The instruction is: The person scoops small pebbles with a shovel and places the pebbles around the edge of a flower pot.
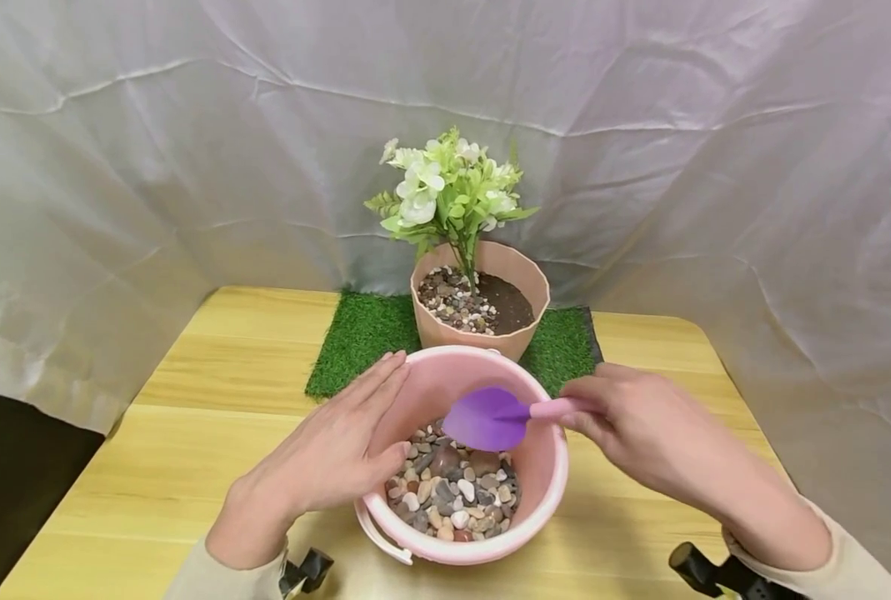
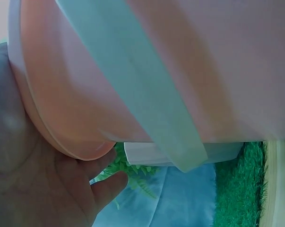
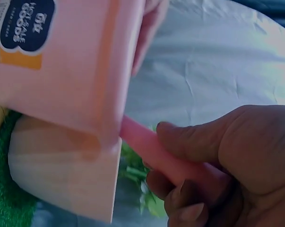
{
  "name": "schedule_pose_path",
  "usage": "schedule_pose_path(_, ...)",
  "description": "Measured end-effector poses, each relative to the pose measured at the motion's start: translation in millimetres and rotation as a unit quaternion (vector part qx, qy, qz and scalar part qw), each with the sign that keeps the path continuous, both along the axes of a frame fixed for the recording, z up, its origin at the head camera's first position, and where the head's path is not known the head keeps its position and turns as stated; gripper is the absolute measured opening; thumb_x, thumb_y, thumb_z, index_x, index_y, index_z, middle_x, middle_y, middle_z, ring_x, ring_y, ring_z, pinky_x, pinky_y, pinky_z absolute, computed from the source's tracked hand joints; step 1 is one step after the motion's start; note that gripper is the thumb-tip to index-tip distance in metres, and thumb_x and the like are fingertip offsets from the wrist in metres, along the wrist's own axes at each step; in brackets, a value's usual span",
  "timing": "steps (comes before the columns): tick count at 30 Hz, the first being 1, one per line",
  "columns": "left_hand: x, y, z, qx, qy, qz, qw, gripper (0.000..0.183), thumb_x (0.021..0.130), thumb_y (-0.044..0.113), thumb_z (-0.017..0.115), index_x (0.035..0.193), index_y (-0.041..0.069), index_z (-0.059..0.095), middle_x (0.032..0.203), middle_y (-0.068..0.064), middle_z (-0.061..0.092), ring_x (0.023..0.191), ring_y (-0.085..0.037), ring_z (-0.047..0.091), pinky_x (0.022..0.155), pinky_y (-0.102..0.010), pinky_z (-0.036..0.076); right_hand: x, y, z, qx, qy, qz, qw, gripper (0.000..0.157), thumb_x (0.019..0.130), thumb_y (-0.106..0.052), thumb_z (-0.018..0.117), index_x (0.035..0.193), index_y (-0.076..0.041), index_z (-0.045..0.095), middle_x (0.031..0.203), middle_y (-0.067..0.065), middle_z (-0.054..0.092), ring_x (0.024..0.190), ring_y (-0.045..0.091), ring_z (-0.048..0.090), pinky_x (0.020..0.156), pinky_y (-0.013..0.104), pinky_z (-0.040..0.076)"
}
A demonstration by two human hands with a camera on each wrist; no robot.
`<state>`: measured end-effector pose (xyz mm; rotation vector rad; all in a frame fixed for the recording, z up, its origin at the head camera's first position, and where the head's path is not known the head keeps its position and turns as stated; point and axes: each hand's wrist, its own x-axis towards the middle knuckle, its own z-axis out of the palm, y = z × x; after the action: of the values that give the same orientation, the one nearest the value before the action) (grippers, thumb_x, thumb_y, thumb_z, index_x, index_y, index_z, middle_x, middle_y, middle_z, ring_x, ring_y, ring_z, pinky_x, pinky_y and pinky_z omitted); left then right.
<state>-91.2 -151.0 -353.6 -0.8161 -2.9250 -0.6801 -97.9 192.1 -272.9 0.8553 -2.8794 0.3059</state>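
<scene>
A pink bucket [image 1: 553,500] with a white rim stands at the front of the table, with mixed pebbles [image 1: 445,492] in its bottom. Straight fingers of my left hand [image 1: 332,442] rest along the bucket's left rim, the thumb reaching over the inside. In the left wrist view, the palm [image 2: 33,179] lies against the rim. My right hand [image 1: 640,417] grips the pink handle [image 3: 156,151] of a small trowel, seen in the right wrist view wrapped by thumb and fingers. The trowel's purple blade [image 1: 486,419] hangs over the pebbles inside the bucket; no stones show on it.
Behind the bucket, a pink flowerpot [image 1: 483,340] sits on a green turf mat [image 1: 373,333]. It holds white flowers [image 1: 453,187], dark soil [image 1: 508,304] and small pebbles on its left side. The bucket's white handle [image 1: 385,537] hangs down front left. Grey cloth [image 1: 265,167] encloses the table.
</scene>
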Motion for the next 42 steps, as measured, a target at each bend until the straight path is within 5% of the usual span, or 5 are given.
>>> schedule_pose_path(7, -0.9, 0, 0.0, 0.0, 0.002, 0.002, 1.0, 0.087, 0.1, 0.045, 0.057, 0.168, 0.008, 0.02, 0.178, -0.001, 0.007, 0.164, -0.023, 0.012, 0.131, -0.047, 0.023, -2.1, -27, -4.3, 0.071, 0.082, 0.035, 0.993, 0.007, 0.094, -0.023, 0.079, 0.089, -0.02, 0.076, 0.072, -0.007, 0.048, 0.061, 0.008, 0.043, 0.05, 0.026, 0.043)
schedule_pose_path(13, 1.3, 2, 3.8, -0.019, 0.001, 0.012, 0.9997, 0.094, 0.095, 0.05, 0.063, 0.168, 0.008, 0.022, 0.178, -0.004, 0.01, 0.164, -0.025, 0.012, 0.132, -0.048, 0.021, -3.4, -50, -11.7, 0.128, 0.092, 0.021, 0.987, 0.017, 0.097, -0.028, 0.076, 0.087, -0.015, 0.074, 0.073, -0.001, 0.05, 0.063, 0.014, 0.048, 0.047, 0.027, 0.048)
schedule_pose_path(19, 2.9, 4, 4.7, -0.029, 0.008, 0.015, 0.9994, 0.096, 0.095, 0.053, 0.063, 0.168, 0.007, 0.021, 0.177, -0.005, 0.006, 0.164, -0.024, 0.006, 0.133, -0.048, 0.019, -8.5, -58, -19.9, 0.132, 0.106, 0.038, 0.985, 0.021, 0.099, -0.029, 0.073, 0.087, -0.012, 0.072, 0.074, 0.001, 0.052, 0.064, 0.016, 0.051, 0.048, 0.031, 0.051)
schedule_pose_path(32, 0.2, 4, 1.5, -0.017, 0.01, 0.004, 0.9998, 0.092, 0.097, 0.048, 0.062, 0.168, 0.006, 0.02, 0.178, -0.005, 0.007, 0.165, -0.023, 0.007, 0.133, -0.045, 0.019, -26.8, -62, -28.5, 0.131, 0.05, 0.044, 0.989, 0.018, 0.096, -0.027, 0.074, 0.085, -0.012, 0.071, 0.081, 0.003, 0.061, 0.068, 0.016, 0.058, 0.058, 0.036, 0.059)
schedule_pose_path(42, 1.3, 4, 0.3, -0.01, 0.004, 0.006, 0.9999, 0.09, 0.098, 0.049, 0.06, 0.168, 0.006, 0.022, 0.178, -0.004, 0.01, 0.165, -0.023, 0.01, 0.132, -0.046, 0.021, -25.5, -55, -18.9, 0.083, 0.001, 0.055, 0.995, 0.029, 0.096, -0.043, 0.076, 0.076, -0.023, 0.069, 0.073, -0.008, 0.049, 0.058, 0.009, 0.043, 0.049, 0.026, 0.041)
